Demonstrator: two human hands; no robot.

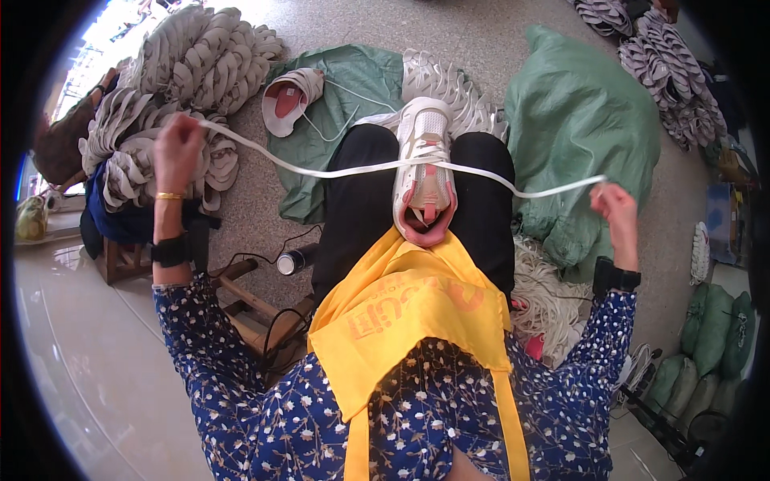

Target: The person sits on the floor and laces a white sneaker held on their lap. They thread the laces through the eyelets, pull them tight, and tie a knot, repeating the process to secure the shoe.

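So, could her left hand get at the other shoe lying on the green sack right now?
Probably not yet: the left hand is gripping the white lace pulled taut, though the second shoe lies uncovered nearby.

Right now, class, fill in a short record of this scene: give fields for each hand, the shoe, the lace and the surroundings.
left hand: left hand raised, gripping one end of the flat white lace
right hand: right hand raised, gripping the other end
lace: pulled taut across the white and pink sports shoe
shoe: on the lap, toe pointing away
apron: yellow fabric apron below the shoe
surroundings: second white shoe on a green sack; piles of grey shoe soles on the floor
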